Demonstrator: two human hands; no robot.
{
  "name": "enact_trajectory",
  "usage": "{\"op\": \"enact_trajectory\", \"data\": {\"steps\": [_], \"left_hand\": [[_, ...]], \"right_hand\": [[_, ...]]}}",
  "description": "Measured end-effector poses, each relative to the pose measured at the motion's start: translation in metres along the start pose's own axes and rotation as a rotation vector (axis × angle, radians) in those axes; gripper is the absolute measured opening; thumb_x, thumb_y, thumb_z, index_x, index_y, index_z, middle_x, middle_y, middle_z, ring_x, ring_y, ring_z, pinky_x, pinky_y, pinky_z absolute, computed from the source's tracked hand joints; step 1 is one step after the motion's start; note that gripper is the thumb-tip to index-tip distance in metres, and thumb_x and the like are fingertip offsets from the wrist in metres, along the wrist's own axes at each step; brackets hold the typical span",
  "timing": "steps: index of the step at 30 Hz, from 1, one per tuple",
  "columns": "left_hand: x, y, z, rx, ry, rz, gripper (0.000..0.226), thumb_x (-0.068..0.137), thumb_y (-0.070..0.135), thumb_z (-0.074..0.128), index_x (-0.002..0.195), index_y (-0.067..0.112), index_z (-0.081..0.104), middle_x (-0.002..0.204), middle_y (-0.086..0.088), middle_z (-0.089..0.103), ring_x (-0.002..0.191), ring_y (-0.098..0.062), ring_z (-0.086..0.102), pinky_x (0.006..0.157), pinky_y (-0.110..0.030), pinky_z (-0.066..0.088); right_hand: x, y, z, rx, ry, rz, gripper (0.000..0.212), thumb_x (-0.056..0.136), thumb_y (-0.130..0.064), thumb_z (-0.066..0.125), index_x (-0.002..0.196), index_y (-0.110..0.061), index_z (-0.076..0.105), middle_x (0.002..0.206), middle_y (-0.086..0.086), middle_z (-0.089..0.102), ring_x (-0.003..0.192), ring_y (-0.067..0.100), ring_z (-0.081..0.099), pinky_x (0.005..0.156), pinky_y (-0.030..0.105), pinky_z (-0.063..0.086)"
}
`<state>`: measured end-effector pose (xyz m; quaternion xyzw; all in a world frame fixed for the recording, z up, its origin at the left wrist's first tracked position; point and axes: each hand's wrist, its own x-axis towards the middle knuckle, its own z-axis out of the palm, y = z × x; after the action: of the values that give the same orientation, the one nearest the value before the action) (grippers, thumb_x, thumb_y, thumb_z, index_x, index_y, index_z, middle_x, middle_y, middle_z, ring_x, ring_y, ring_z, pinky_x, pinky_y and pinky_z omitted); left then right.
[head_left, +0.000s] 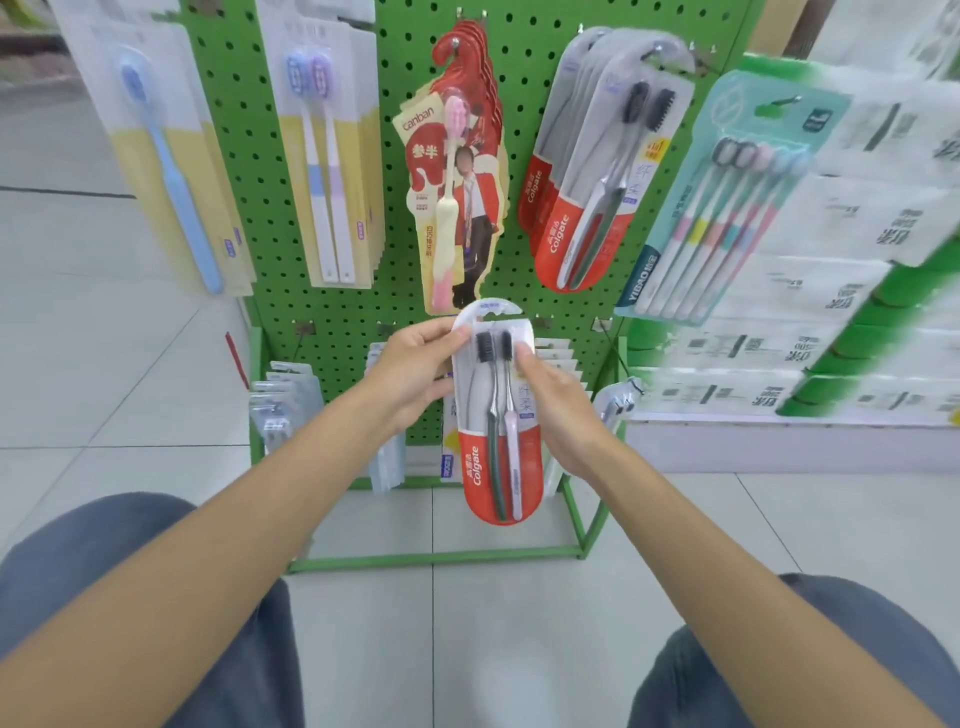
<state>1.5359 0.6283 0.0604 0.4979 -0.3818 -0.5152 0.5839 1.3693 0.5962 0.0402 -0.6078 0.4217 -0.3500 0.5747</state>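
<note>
A Colgate twin toothbrush pack (496, 467), red at the bottom and clear at the top, is held upright in front of the green pegboard rack (332, 218). My left hand (410, 374) grips its upper left edge, thumb on the front near the brush heads. My right hand (561, 410) holds the right edge, fingers curled round the side of the pack. Several identical Colgate packs (597, 171) hang on a hook at the upper right of the board.
Other toothbrush packs hang on the board: a blue one (171, 171), a blue and purple pair (322, 166), a red Canban pack (457, 171), a teal multi-pack (727, 208). Low hooks carry more packs (280, 400). White stacked goods (831, 338) fill the right. My knees are below.
</note>
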Motion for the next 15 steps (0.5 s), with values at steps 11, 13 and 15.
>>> {"op": "enact_trajectory", "data": {"steps": [11,13,15], "left_hand": [[-0.003,-0.008,-0.012,-0.151,0.057,-0.036,0.016,0.098,0.014,0.056,0.109,0.011,0.068,0.098,-0.005,0.076,0.091,-0.018,0.071,0.079,-0.034,0.059],[-0.003,-0.007,-0.011,-0.156,0.064,-0.034,0.015,0.098,0.014,0.057,0.107,0.012,0.068,0.096,-0.004,0.076,0.090,-0.017,0.071,0.078,-0.034,0.058],[-0.002,-0.006,-0.012,-0.155,0.072,-0.028,0.016,0.098,0.015,0.057,0.109,0.012,0.068,0.098,-0.004,0.076,0.091,-0.017,0.071,0.080,-0.035,0.058]], "right_hand": [[-0.033,0.051,-0.017,-0.105,-0.226,0.185,0.061,0.092,-0.058,0.045,0.111,-0.005,0.070,0.101,0.013,0.075,0.089,0.020,0.071,0.086,0.028,0.056],[-0.036,0.060,-0.022,-0.050,-0.263,0.225,0.057,0.093,-0.054,0.047,0.115,-0.006,0.069,0.107,0.012,0.074,0.100,0.023,0.070,0.092,0.031,0.055],[-0.040,0.067,-0.026,-0.049,-0.299,0.254,0.051,0.098,-0.047,0.047,0.118,-0.005,0.067,0.110,0.012,0.073,0.104,0.025,0.070,0.093,0.032,0.055]]}}
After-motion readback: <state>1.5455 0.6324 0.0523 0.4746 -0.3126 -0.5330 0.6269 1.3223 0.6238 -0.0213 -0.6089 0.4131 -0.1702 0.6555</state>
